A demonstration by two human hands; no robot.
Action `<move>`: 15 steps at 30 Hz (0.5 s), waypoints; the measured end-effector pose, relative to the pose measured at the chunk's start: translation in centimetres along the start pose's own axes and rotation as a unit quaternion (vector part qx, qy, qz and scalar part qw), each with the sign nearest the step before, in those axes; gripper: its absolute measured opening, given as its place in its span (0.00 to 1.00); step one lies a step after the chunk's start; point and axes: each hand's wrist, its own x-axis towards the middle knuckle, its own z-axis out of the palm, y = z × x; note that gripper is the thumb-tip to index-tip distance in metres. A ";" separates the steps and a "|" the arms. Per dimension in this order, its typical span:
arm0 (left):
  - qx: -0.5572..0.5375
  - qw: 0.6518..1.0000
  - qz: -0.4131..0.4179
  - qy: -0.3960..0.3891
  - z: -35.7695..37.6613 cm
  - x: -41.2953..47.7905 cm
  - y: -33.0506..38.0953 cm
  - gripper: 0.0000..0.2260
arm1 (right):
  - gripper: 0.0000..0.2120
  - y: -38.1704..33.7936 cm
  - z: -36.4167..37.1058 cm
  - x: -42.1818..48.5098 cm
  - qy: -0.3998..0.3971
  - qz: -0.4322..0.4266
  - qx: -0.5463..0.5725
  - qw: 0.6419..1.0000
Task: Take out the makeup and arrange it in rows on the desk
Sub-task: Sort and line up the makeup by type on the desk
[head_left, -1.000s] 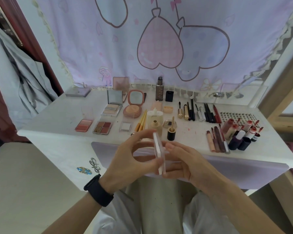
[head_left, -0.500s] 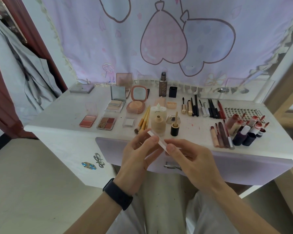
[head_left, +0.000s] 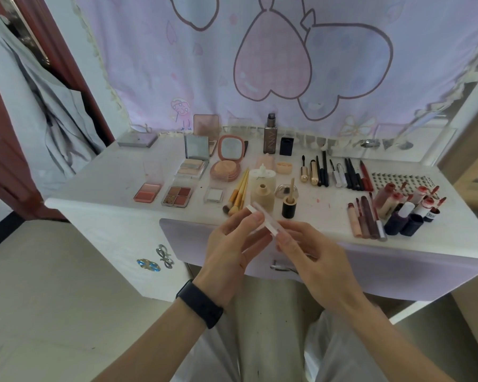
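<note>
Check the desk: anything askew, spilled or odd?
Small reddish smears mark the desk right of the black pot, which stands uncapped with its wand leaning inside. The rest looks tidy.

A thin white rectangular case [head_left: 262, 218] is held tilted between the left hand [head_left: 229, 252] and the right hand [head_left: 312, 257], pinched at its ends by the fingers [head_left: 255, 218], over the front edge of the white counter [head_left: 100, 186]. A black wristband [head_left: 200, 303] is worn on the left wrist. Behind the case, a beige foundation bottle [head_left: 263, 198] and a black round pot [head_left: 289, 207] are stood on the counter.
</note>
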 end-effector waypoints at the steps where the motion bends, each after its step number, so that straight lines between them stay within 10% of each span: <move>1: -0.001 1.000 -0.001 -0.002 0.0 0.0 0.0 0.24 | 0.19 0.1 0.0 0.0 0.005 0.003 0.011 1.000; 15: -0.053 0.998 -0.027 0.009 -1.4 0.6 0.4 0.18 | 0.08 -0.2 -0.9 0.5 0.123 0.036 0.134 0.983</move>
